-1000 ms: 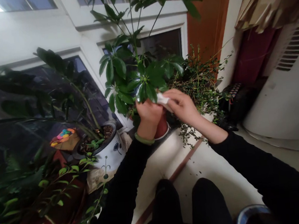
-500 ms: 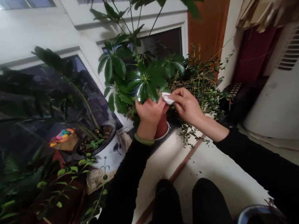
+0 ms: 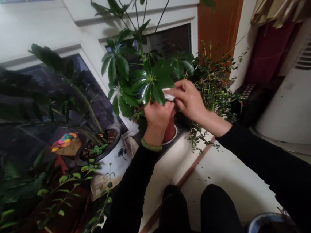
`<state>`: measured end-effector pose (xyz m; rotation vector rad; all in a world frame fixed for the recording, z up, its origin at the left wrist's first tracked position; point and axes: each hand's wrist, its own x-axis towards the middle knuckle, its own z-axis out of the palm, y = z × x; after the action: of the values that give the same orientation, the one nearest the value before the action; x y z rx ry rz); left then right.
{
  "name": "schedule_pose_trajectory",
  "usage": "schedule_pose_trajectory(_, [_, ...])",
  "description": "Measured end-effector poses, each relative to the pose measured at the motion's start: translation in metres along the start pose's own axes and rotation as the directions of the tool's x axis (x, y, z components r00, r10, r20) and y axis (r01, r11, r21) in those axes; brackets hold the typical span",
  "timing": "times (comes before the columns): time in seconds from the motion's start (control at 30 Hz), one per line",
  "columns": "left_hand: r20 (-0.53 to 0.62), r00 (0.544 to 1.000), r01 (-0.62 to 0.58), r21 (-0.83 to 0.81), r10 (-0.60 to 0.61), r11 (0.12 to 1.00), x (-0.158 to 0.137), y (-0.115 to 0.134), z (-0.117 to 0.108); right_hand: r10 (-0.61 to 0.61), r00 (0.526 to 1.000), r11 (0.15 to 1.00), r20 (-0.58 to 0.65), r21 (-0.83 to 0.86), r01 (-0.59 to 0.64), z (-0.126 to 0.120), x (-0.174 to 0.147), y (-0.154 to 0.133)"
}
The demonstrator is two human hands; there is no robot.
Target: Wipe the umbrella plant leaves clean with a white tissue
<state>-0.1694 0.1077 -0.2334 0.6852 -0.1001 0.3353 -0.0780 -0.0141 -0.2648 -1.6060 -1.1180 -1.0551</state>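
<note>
A potted umbrella plant (image 3: 149, 79) with glossy green leaves stands before me, in a reddish-brown pot (image 3: 170, 129) partly behind my hands. Under its lower leaves, my left hand (image 3: 158, 118) has its fingers curled at a leaf; the leaves cover some of the fingertips. A green bangle (image 3: 151, 145) circles that wrist. Between the thumb and fingers of my right hand (image 3: 191, 100) is a folded white tissue (image 3: 169, 94). It lies against the leaf just above the left fingers, so the two hands nearly meet.
At left, a tall plant grows in a white pot (image 3: 114, 157) beside colourful pieces in a brown holder (image 3: 66, 143). A small-leaved trailing plant (image 3: 215, 79) spreads at right, near a white slatted appliance (image 3: 294, 106). A blue-rimmed pot (image 3: 251, 228) stands low at right.
My right hand and the tissue have shifted left and slightly up, partly behind the leaf. The left hand has moved slightly right. The view has shifted a little.
</note>
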Motion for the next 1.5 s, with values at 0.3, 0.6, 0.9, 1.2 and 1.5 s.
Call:
schedule_pose_trajectory(0.3, [-0.073,0.997,0.018,0.015,-0.016,1.0,-0.007,0.002,0.008,0.041,0.999,0.999,-0.005,-0.029,-0.041,-0.016,-0.031,0.029])
schedule_pose_trajectory(0.6, [-0.008,1.0,-0.002,-0.001,0.002,1.0,-0.005,0.0,0.003,0.048,0.988,0.999,-0.148,0.012,-0.047,-0.017,-0.02,0.016])
schedule_pose_trajectory(0.9, [-0.029,0.999,0.029,0.012,-0.028,1.0,-0.008,0.003,0.006,0.141,0.971,0.979,-0.195,0.17,-0.108,0.012,-0.056,0.031])
schedule_pose_trajectory(1.2, [0.009,1.0,0.021,0.0,-0.021,1.0,-0.005,0.002,-0.002,0.199,0.891,0.976,-0.408,0.162,-0.144,0.005,-0.047,0.027])
schedule_pose_trajectory(1.5, [-0.04,0.999,0.0,0.007,0.0,1.0,-0.009,0.002,0.005,0.227,0.933,0.972,-0.279,0.13,-0.198,0.009,-0.058,0.031])
